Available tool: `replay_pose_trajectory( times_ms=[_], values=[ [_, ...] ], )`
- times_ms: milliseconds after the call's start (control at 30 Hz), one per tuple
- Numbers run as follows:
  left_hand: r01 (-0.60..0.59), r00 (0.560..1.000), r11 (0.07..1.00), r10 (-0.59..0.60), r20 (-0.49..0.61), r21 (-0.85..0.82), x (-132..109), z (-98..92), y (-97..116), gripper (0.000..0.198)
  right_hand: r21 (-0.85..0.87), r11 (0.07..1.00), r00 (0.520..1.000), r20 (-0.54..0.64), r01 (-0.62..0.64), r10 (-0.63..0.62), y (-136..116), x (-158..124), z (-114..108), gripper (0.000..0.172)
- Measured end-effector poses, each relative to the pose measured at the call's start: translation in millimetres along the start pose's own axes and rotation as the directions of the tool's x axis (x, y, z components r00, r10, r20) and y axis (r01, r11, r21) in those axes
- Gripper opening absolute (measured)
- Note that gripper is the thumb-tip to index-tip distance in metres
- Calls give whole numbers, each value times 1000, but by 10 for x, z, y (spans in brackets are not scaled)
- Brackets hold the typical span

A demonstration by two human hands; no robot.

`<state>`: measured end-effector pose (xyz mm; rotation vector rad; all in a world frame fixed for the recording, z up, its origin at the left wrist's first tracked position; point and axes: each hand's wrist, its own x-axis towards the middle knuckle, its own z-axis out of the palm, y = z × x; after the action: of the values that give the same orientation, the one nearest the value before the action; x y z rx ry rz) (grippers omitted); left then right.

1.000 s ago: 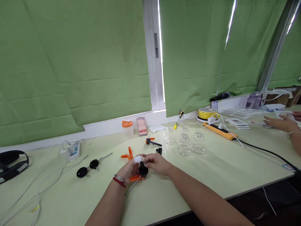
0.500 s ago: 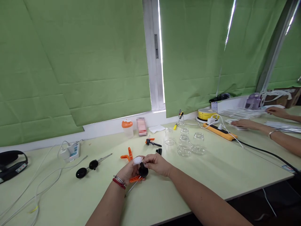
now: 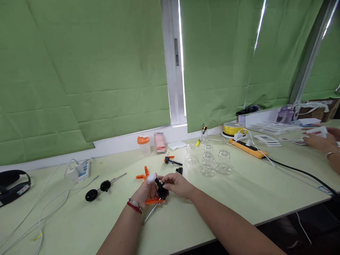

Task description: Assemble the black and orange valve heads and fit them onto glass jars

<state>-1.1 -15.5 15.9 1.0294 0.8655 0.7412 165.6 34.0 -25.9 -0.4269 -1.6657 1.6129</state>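
Near the front middle of the table, my left hand (image 3: 146,194) is wrapped round a black fitting (image 3: 162,192). It has an orange lever (image 3: 153,201), a white cap (image 3: 152,178) on a black neck, and a thin metal rod (image 3: 151,213) slanting down toward the table. My right hand (image 3: 174,185) pinches the fitting from the right side, its thumb against the black neck. Just behind lie loose orange parts (image 3: 143,174) and a small black piece (image 3: 179,171). Farther back rests another black-and-orange part (image 3: 172,161).
Several clear glass jars (image 3: 208,166) stand right of my hands. Left lie a black part with rods (image 3: 105,186), cables, a power strip (image 3: 84,170) and headphones (image 3: 18,184). An orange-lidded cup (image 3: 143,146) stands behind. At far right, a co-worker's hands (image 3: 318,140) hold white cards.
The fitting has tilted in my hands, with its white cap moving left and its black neck showing more. The co-worker's hands have drawn together to the right, holding cards.
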Motion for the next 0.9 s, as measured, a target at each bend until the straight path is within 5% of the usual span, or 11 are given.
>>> replay_pose_trajectory(
  times_ms=[333, 567, 900],
  values=[
    [-27, 999, 1000, 27, -42, 7, -12, 10, 8, 71, 67, 996, 999, 5, 52, -53, -25, -6, 12, 30],
    [-41, 993, 999, 45, -110, 30, -32, 26, -12, 64, -75, 996, 998, -33, 55, -57, -11, -2, -15, 27],
    [-151, 937, 960, 215, -274, 236, -113, 191, 64, 64, -93, 992, 993, -78, 80, -87, -34, -10, -35, 24]
  ],
)
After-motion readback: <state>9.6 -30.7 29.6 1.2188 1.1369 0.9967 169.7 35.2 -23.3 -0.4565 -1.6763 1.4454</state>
